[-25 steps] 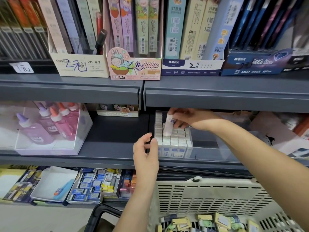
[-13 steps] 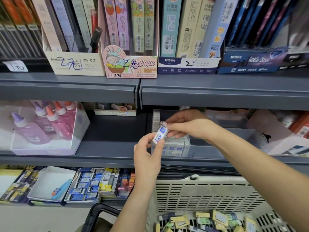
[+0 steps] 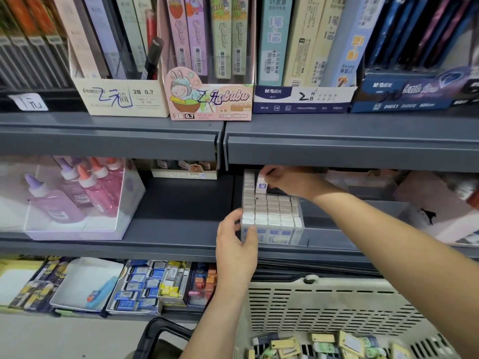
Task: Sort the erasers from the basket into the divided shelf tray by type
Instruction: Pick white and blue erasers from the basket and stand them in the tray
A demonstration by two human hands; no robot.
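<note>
My right hand (image 3: 287, 181) pinches a white-blue eraser (image 3: 261, 185) at the back of the tray (image 3: 302, 229), above packed rows. My left hand (image 3: 237, 244) grips the tray's front-left corner. Basket (image 3: 324, 307) of erasers sits below.

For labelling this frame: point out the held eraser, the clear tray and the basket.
eraser (image 3: 261, 186): head view, blue-printed wrapper face.
clear tray (image 3: 282, 235): head view, front wall.
basket (image 3: 324, 309): head view, slotted wall.

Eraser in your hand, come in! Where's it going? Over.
Right hand pinches blue-label eraser over the gap at the back of the clear tray. Left hand holds its front-left corner. Close overhead: shelf edge. Nothing else blocking.
</note>
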